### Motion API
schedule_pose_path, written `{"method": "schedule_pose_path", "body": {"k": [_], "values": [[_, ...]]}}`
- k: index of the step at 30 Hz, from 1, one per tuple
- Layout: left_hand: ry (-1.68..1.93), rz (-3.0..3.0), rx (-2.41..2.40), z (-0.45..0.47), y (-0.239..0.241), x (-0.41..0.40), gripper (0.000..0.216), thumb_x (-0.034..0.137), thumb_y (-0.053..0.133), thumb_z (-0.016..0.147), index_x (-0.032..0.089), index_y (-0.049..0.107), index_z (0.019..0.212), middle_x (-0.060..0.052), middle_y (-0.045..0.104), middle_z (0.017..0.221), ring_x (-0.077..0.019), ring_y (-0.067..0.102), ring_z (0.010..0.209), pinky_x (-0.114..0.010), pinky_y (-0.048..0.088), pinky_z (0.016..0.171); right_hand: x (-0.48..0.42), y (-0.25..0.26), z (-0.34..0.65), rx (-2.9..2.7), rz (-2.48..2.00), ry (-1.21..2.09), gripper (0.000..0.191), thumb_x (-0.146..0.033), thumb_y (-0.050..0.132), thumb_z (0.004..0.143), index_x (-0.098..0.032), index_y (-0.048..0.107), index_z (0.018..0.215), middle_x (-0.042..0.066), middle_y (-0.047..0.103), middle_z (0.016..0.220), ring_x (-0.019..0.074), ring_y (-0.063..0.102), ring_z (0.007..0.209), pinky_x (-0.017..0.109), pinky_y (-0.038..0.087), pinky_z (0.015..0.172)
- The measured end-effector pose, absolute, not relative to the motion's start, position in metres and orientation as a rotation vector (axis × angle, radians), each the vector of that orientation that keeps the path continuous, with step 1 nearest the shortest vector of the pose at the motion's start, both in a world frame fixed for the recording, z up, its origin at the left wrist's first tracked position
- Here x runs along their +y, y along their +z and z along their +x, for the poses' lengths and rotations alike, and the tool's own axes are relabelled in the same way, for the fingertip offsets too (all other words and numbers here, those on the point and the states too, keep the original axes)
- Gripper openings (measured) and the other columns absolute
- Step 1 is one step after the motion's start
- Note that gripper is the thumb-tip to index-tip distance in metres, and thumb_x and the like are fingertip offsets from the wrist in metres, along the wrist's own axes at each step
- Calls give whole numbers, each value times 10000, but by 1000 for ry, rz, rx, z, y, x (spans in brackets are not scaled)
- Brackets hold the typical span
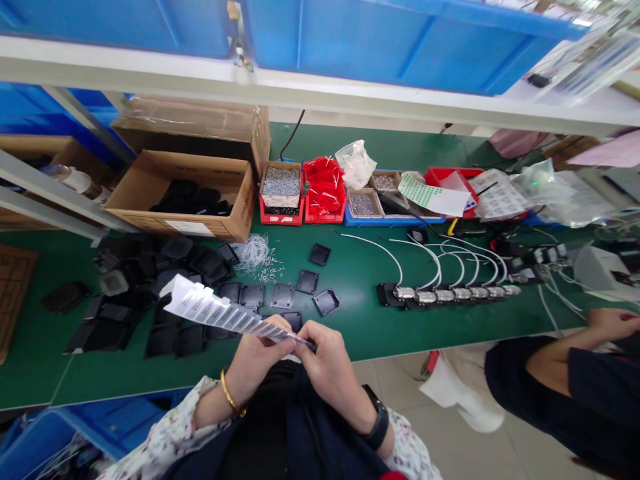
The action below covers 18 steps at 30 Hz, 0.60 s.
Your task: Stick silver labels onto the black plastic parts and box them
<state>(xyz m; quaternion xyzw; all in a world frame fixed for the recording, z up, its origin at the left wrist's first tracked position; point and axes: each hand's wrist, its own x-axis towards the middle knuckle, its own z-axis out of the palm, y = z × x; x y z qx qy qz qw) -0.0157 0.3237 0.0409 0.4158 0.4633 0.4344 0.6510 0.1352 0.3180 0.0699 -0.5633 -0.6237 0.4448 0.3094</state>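
Observation:
Both my hands meet at the table's front edge. A long sheet of silvery labels (213, 308) stretches up and left from my fingers. My left hand (265, 352) pinches the sheet near its lower end, thumb on top. Beside it, my right hand (325, 357) is closed at the sheet's very end, by a small dark edge I cannot identify. Just beyond the hands lie several square black plastic covers (327, 302), some with the hollow side up. Loose small screws (270, 270) are scattered behind them, next to a tangle of thin clear strands (251, 253).
Piled black housings (120, 303) crowd the left. A cardboard box (235, 210) and red bins (325, 200) line the back under a shelf (310, 87). A row of metal connectors (445, 295) with white cables sits right. Another person's hand (613, 325) is at far right.

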Motion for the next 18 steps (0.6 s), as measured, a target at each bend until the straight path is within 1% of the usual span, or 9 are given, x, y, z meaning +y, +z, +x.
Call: {"method": "schedule_pose_path", "body": {"k": [1, 3, 5, 8, 10, 13, 16, 18], "values": [[993, 931, 1104, -15, 40, 323, 222, 344, 716, 672, 140, 630, 664, -22, 593, 658, -157, 540, 626, -246, 435, 593, 317, 71, 133, -1658, -1485, 1157, 230, -212, 581, 790, -165, 485, 587, -39, 483, 565, 103, 424, 555, 225, 267, 531], [1013, 885, 1187, -15, 39, 321, 227, 358, 716, 671, 142, 654, 699, -32, 631, 671, -172, 568, 639, -258, 454, 617, 317, 74, 131, -1642, -1472, 1184, 232, -228, 579, 794, -165, 490, 589, -41, 477, 560, 101, 416, 549, 224, 265, 525], [1046, 878, 1208, -16, 40, 320, 223, 353, 727, 660, 147, 663, 718, -32, 649, 690, -178, 581, 655, -259, 463, 634, 318, 74, 131, -1587, -1445, 1283, 224, -250, 583, 787, -164, 497, 598, -41, 479, 561, 100, 416, 548, 218, 274, 521], [1080, 941, 1190, -18, 43, 322, 185, 326, 704, 695, 156, 633, 680, -1, 607, 637, -146, 547, 605, -227, 440, 587, 322, 70, 134, -1474, -1419, 1449, 196, -276, 602, 752, -164, 501, 626, -46, 477, 566, 97, 405, 536, 210, 289, 508], [1073, 976, 1182, -19, 44, 324, 158, 306, 679, 727, 158, 629, 702, 3, 595, 656, -140, 544, 622, -218, 435, 596, 323, 66, 135, -1455, -1450, 1437, 187, -262, 606, 739, -164, 497, 624, -49, 471, 560, 94, 397, 527, 210, 290, 505], [1061, 980, 1148, -18, 45, 326, 142, 293, 662, 748, 153, 642, 760, -11, 604, 716, -156, 565, 689, -227, 446, 644, 322, 64, 134, -1512, -1500, 1325, 188, -226, 597, 750, -161, 501, 601, -49, 474, 548, 93, 408, 527, 213, 289, 512], [1066, 998, 1077, -16, 46, 327, 139, 282, 641, 770, 152, 627, 725, -1, 575, 678, -143, 549, 651, -222, 438, 621, 321, 66, 132, -1524, -1430, 1337, 120, -234, 594, 766, -162, 553, 679, -34, 536, 614, 106, 459, 571, 212, 330, 542], [1059, 1015, 1055, -16, 46, 327, 148, 281, 633, 775, 154, 622, 699, 6, 565, 662, -136, 540, 632, -218, 432, 606, 321, 68, 129, -1499, -1401, 1332, 132, -260, 602, 769, -162, 564, 689, -26, 556, 631, 112, 476, 581, 213, 351, 555]]}}
